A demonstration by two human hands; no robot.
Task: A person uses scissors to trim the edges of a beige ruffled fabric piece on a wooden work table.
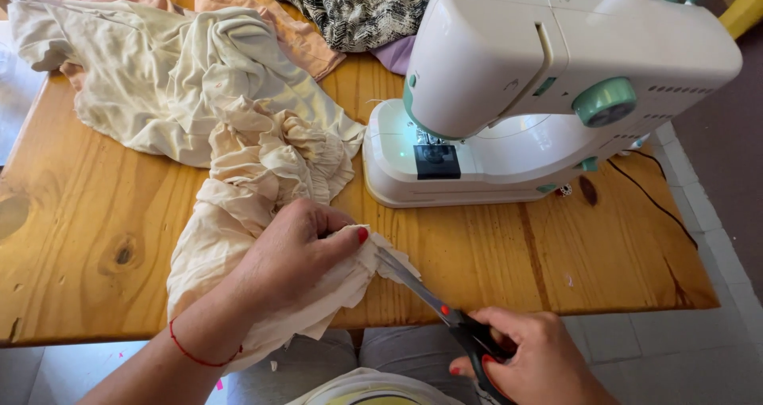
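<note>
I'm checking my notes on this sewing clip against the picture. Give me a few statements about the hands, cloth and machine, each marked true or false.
1. The right hand holds scissors. True.
2. The left hand rests flat on bare wood. False: it grips the cream fabric.
3. The scissor blades point at the fabric by the left hand. True.
4. The sewing machine stands on the floor. False: it stands on the wooden table.
5. The left wrist is bare. False: it wears a thin red string bracelet.
</note>
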